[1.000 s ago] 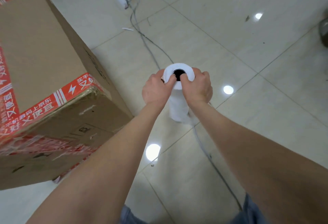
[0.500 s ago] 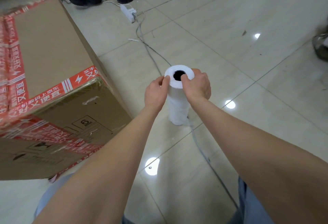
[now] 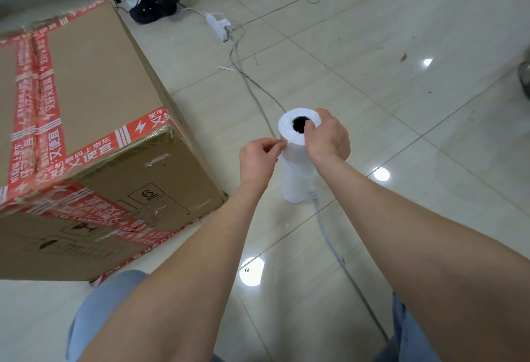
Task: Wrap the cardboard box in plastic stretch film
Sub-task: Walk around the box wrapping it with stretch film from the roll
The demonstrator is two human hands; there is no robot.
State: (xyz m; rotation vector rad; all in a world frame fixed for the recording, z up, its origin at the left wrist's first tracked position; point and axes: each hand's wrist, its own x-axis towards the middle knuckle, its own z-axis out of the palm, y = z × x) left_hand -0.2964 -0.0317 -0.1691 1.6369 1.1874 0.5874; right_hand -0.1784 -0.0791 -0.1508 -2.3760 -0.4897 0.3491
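Floor (image 3: 401, 103): pale glossy tiles with bright light spots.

Box (image 3: 94, 80): large brown cardboard, on the floor at left, with bands of red printed tape (image 3: 43, 98) across the top and down the near face. It stands near the roll but apart from it.

Roll (image 3: 295, 172): white stretch film, upright on the floor right of the box, dark core hole facing up.

Right hand (image 3: 328, 138): grips the roll's top, fingers curled round the far side, thumb at the core hole.

Left hand (image 3: 256, 158): thumb and forefinger pinch the film at the roll's upper left edge.

Cable (image 3: 329, 235): grey, runs under the roll's base.

Shoes (image 3: 156, 3): black, beyond the box.

Power strip (image 3: 218, 24): white, beside the shoes.
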